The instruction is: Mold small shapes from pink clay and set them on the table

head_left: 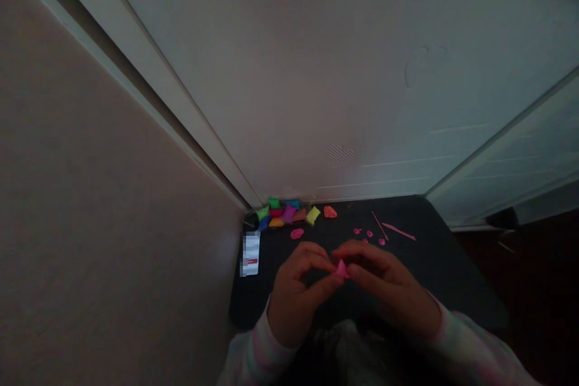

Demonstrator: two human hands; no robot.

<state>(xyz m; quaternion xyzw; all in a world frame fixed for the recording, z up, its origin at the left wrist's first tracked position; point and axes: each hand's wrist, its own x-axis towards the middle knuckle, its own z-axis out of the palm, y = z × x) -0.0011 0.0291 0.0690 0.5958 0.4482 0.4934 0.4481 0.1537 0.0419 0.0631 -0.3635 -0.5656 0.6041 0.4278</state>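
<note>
Between the fingertips of both hands is a small pink piece of modelling clay (342,269), drawn up to a point at its top. My left hand (301,292) pinches its left side with thumb and forefinger. On the other side, my right hand (391,280) grips it with thumb and fingers. Both hands are above the dark table. Just beyond them lie several little pink clay bits (370,234), partly hidden by my right hand. A flat pink lump (297,233) rests past my left hand.
Colourful clay packets (288,213) are piled at the table's back left, beside an orange lump (330,211). A lit phone (251,253) lies at the left edge. A thin stick (380,225) and a pink strip (398,231) lie back right. White panels border the dark table (452,277).
</note>
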